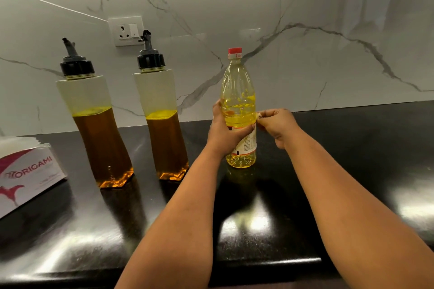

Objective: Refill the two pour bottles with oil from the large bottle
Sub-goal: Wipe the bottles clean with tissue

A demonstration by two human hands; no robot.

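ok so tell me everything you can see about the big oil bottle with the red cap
The large bottle is clear, ribbed plastic, standing upright on the black counter right of the two pour bottles. Its red cap is on. Pale yellow oil fills roughly the lower half. A white label with red print wraps the lower body. The left hand grips its middle; the right hand pinches something at its right side, too small to tell.

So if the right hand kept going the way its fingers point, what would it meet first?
The right hand points left, so it would meet the large oil bottle first; its pinched fingertips already look against the bottle's side, though depth is hard to judge.
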